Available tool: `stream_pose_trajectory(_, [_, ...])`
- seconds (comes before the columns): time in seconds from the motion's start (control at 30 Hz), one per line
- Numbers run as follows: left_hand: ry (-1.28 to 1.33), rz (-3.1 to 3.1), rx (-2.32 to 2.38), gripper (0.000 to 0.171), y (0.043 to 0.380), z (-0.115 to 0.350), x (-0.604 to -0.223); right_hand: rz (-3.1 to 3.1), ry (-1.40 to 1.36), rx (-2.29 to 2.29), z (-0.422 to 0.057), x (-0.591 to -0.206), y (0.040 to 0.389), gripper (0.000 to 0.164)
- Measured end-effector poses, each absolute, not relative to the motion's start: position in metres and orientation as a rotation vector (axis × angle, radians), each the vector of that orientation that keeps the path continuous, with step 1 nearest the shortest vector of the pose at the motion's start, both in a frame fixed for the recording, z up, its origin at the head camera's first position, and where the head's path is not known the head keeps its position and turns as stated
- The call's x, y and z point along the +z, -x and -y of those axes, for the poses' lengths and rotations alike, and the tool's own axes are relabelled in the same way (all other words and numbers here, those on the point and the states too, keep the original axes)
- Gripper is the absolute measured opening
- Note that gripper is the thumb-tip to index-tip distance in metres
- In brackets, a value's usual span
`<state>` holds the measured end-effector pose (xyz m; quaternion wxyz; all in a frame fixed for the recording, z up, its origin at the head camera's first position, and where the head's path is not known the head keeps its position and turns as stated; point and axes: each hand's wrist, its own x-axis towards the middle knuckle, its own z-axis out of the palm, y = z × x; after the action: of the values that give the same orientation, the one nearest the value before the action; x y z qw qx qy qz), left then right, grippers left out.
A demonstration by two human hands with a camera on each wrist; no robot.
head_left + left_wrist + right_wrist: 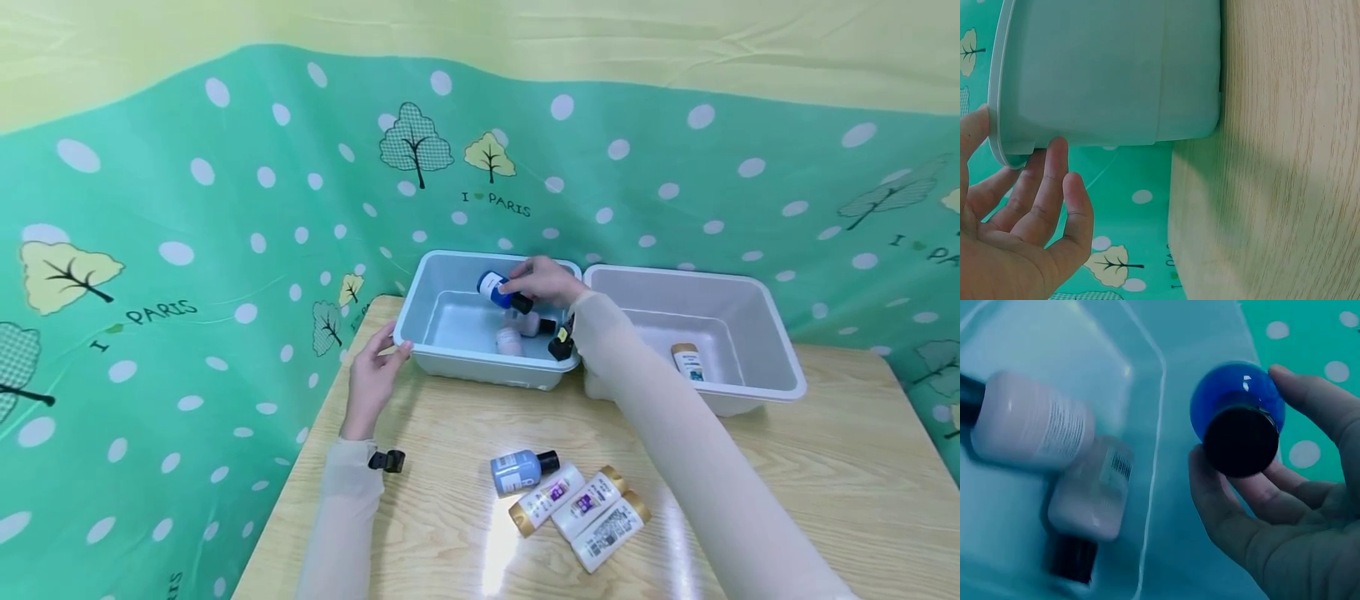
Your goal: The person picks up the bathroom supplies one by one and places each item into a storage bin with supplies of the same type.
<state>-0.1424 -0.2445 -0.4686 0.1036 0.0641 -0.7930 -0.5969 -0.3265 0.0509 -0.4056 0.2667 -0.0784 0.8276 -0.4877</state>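
In the head view, my right hand holds a dark blue bottle with a black cap, tilted, over the inside of the light blue bin. The right wrist view looks at the black cap end-on, thumb and fingers around the blue body. Below it two pale pink bottles with black caps lie on the bin floor. My left hand grips the bin's front left corner. In the left wrist view its thumb lies on the rim, with fingers beneath.
Right beside stands a grey bin holding a small white bottle with a gold cap. Nearer on the wooden table lie a light blue bottle and three white bottles with gold caps. A green printed cloth hangs behind.
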Motion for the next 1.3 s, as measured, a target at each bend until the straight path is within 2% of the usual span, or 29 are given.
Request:
stream_pose_trajectory(0.2, [-0.208, 2.362, -1.790, 0.058, 0.143, 0.236, -0.463, -2.380, 0.298, -1.063, -0.054, -0.414, 0.322, 0.060])
stream_pose_trajectory(0.33, [-0.209, 2.361, -1.820, 0.056, 0.146, 0.236, -0.465, -2.493, 0.342, -0.993, -0.054, -0.413, 0.320, 0.048])
stream_pose_trajectory(0.47, [-0.182, 2.346, -1.829, 0.057, 0.147, 0.236, -0.466, -2.575, 0.381, -0.995, -0.055, -0.400, 0.319, 0.040])
stream_pose_trajectory(0.7, [-0.195, 2.346, -1.782, 0.059, 0.144, 0.237, -0.466, -2.507, 0.411, -1.132, -0.061, -0.370, 0.305, 0.043])
stream_pose_trajectory(1.0, [-0.205, 2.324, -1.780, 0.060, 0.143, 0.242, -0.468, -2.499, 0.542, -1.236, -0.081, -0.347, 0.261, 0.039])
stream_pose_trajectory(1.3, [-0.214, 2.338, -1.762, 0.059, 0.141, 0.242, -0.467, -2.472, 0.681, -1.376, -0.103, -0.346, 0.206, 0.037])
